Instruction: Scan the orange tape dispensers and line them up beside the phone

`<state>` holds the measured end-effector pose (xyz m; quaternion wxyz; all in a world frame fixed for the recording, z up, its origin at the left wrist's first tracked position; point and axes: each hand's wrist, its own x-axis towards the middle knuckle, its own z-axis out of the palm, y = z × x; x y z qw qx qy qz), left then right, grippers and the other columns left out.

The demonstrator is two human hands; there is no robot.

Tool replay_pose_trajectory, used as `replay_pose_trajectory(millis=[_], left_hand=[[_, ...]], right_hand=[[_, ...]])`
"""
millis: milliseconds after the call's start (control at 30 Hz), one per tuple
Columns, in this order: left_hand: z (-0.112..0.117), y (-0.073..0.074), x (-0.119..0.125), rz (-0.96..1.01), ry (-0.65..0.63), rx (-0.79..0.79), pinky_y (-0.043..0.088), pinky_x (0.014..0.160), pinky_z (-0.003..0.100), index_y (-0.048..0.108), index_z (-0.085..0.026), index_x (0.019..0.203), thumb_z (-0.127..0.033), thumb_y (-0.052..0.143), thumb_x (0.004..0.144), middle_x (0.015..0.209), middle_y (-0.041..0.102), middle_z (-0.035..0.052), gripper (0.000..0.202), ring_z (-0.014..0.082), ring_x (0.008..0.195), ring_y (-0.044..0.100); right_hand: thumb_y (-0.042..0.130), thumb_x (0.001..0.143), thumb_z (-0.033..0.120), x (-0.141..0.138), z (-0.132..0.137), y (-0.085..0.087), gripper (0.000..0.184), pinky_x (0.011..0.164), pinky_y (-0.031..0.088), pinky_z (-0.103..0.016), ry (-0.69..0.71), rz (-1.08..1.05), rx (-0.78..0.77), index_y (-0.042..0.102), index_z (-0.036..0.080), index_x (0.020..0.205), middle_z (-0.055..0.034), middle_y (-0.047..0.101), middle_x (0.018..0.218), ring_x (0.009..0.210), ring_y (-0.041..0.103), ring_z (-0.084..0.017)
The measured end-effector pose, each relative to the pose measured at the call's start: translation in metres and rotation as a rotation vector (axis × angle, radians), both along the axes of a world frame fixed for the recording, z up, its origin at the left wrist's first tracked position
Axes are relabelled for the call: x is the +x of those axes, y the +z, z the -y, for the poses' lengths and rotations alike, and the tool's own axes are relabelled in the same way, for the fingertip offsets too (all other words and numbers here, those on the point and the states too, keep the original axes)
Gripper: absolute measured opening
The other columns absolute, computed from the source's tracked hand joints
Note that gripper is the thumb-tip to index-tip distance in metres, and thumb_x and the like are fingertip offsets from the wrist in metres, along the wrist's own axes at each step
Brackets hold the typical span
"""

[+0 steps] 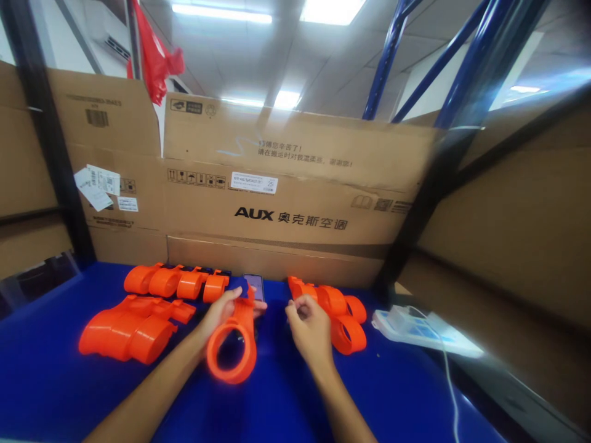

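Observation:
My left hand [216,315] is closed around the upper end of an orange plastic tape dispenser [245,315], whose round ring hangs down toward me. A dark blue piece sits at the dispenser's top, by my fingers. To its right, my right hand [311,329] is raised with its fingers curled into a pinch; whatever is between them is too small or hidden to make out. Behind the right hand lie several more orange dispensers [348,335]. Left of my left hand rest two rows of them, a back row [164,282] with dark ends and a front row [124,333].
A phone [255,287] lies behind my left hand on the blue tabletop [277,400]. At the right edge sits a white power strip [425,329] with a cable. A cardboard sheet [295,184] stands along the back, between dark posts [415,203].

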<state>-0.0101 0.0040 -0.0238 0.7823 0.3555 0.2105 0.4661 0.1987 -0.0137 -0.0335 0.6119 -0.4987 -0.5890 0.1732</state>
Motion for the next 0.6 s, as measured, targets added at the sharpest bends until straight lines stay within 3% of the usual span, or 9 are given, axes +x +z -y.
replay_pose_trajectory(millis=[167, 333, 500, 600], left_hand=[[0.002, 0.001, 0.0, 0.043, -0.039, -0.017, 0.055, 0.085, 0.043, 0.05, -0.017, 0.137, -0.042, 0.062, 0.088, 0.123, 0.07, 0.0179, 0.056, 0.0339, 0.101, 0.072], [0.003, -0.002, 0.002, 0.018, -0.05, -0.024, 0.052, 0.092, 0.045, 0.056, -0.016, 0.133, -0.045, 0.062, 0.088, 0.13, 0.066, 0.0186, 0.053, 0.0357, 0.113, 0.066], [0.005, -0.003, 0.007, 0.003, -0.041, -0.018, 0.055, 0.089, 0.042, 0.063, -0.014, 0.121, -0.039, 0.069, 0.085, 0.117, 0.072, 0.0169, 0.044, 0.0302, 0.098, 0.072], [0.008, 0.0, 0.009, 0.035, -0.013, -0.005, 0.056, 0.087, 0.039, 0.065, -0.015, 0.116, -0.037, 0.073, 0.083, 0.107, 0.075, 0.0139, 0.04, 0.0274, 0.091, 0.073]], right_hand=[[0.068, 0.084, 0.041, -0.006, -0.001, 0.001, 0.027, 0.054, 0.044, -0.022, 0.031, -0.144, 0.069, 0.049, 0.022, 0.08, 0.005, 0.055, 0.065, 0.056, 0.055, -0.012], [0.071, 0.085, 0.039, -0.01, 0.003, 0.006, 0.026, 0.064, 0.052, -0.024, 0.001, -0.176, 0.141, 0.054, 0.021, 0.093, 0.0007, 0.062, 0.078, 0.068, 0.064, -0.014], [0.072, 0.086, 0.036, -0.018, 0.009, 0.002, 0.023, 0.064, 0.055, -0.024, 0.029, -0.114, 0.187, 0.059, 0.02, 0.098, -0.0009, 0.066, 0.079, 0.069, 0.067, -0.015], [0.065, 0.092, 0.034, -0.02, 0.013, 0.0, 0.021, 0.075, 0.058, -0.031, 0.1, 0.018, 0.195, 0.066, 0.021, 0.11, -0.006, 0.074, 0.093, 0.082, 0.072, -0.02]])
